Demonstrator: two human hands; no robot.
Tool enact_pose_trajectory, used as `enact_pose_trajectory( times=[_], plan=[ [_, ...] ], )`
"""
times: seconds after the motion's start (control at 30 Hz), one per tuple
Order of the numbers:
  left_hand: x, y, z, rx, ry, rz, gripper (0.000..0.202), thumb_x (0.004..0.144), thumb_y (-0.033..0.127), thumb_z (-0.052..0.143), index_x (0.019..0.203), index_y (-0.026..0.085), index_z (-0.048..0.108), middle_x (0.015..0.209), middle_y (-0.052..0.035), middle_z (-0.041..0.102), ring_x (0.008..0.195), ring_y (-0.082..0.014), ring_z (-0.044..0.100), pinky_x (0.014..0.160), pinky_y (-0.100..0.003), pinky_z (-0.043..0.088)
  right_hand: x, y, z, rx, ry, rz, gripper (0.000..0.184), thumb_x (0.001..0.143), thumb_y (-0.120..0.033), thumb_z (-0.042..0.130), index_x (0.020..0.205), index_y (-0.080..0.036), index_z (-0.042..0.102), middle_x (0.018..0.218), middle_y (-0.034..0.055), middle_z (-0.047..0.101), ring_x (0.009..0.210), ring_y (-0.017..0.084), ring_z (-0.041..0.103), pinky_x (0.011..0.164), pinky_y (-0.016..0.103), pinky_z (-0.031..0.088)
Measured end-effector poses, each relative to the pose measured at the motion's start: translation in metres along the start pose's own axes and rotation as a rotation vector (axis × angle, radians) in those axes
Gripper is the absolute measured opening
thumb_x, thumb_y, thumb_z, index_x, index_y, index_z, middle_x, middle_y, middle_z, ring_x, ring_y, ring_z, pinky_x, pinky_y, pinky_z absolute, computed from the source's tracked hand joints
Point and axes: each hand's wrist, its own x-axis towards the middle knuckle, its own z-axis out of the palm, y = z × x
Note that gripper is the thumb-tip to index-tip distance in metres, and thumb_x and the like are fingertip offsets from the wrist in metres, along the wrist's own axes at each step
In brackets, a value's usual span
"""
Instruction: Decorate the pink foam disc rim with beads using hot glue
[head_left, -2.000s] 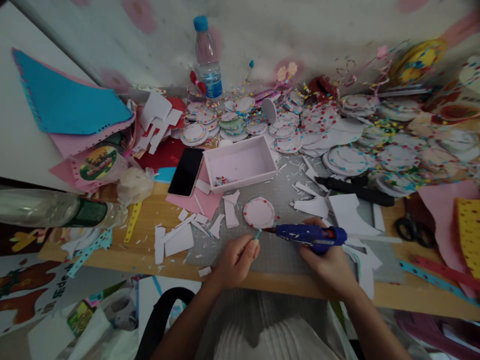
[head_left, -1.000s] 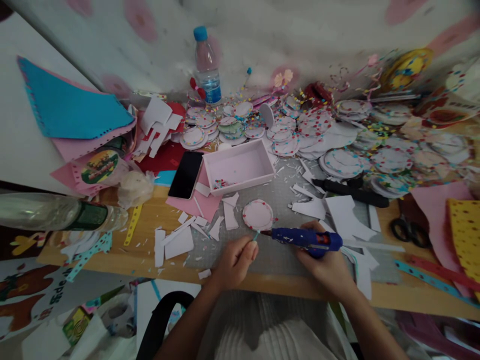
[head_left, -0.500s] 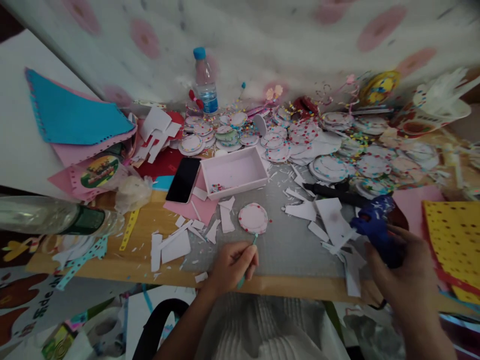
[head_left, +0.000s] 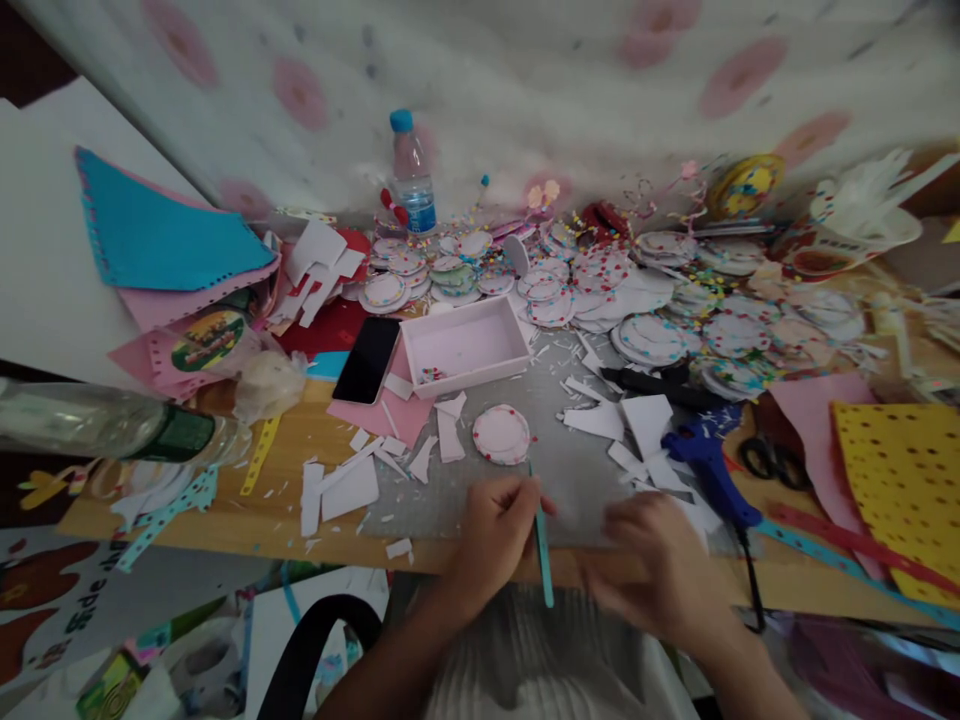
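My left hand [head_left: 501, 535] is closed around slim teal tweezers [head_left: 542, 555], whose narrow tip points up toward the mat. Just beyond the tip lies a round white paper disc [head_left: 501, 434] edged with small red dots, flat on the grey cutting mat [head_left: 574, 490]. My right hand [head_left: 652, 560], blurred by motion, is over the table's front edge with thumb and fingers apart and nothing visible in them. To its right a blue glue gun [head_left: 712, 468] rests on its side, its cord hanging over the edge.
A white box [head_left: 469, 350] holding a few beads stands behind the disc, beside a phone [head_left: 367, 360]. Many decorated discs [head_left: 652, 335] are piled along the back. Paper scraps [head_left: 592, 420] flank the disc. Black scissors [head_left: 776, 462] lie right; a large bottle [head_left: 150, 425] lies left.
My right hand has let go of the glue gun, now lying on the table, and moved left toward my left hand. My left hand has shifted slightly right with the tweezers.
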Motion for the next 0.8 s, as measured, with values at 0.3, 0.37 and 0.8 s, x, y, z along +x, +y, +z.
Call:
enact_pose_trajectory(
  times=[0.3,0.37,0.8],
  plan=[
    [0.003,0.000,0.004,0.127,0.100,0.150,0.045,0.089,0.038,0.047,0.050,0.018,0.036,0.049,0.0058,0.030,0.048,-0.0084,0.031,0.048,-0.025,0.022,0.044,-0.004,0.027,0.105,-0.061,-0.300,0.025,0.079,-0.001,0.049,0.071,-0.024,0.044,0.058,-0.0001,0.046,0.057,0.018,0.041,0.050,0.033,0.037],
    [0.002,0.001,0.004,0.136,0.102,0.156,0.046,0.092,0.040,0.044,0.052,0.018,0.041,0.047,0.0059,0.031,0.046,-0.0087,0.032,0.046,-0.025,0.023,0.050,0.005,0.025,0.161,-0.068,-0.267,0.028,0.078,0.000,0.050,0.067,-0.024,0.039,0.058,-0.0010,0.042,0.057,0.017,0.039,0.050,0.033,0.033],
    [0.024,-0.028,-0.030,0.820,0.271,0.830,0.022,0.088,0.015,0.056,0.109,0.019,0.061,0.111,-0.0096,0.063,0.109,-0.0236,0.055,0.096,-0.043,0.044,0.053,0.041,0.043,0.843,0.323,0.319,0.022,0.088,-0.010,0.047,0.086,-0.026,0.032,0.067,-0.0066,0.032,0.051,0.010,0.029,0.047,0.024,0.023]
  ],
)
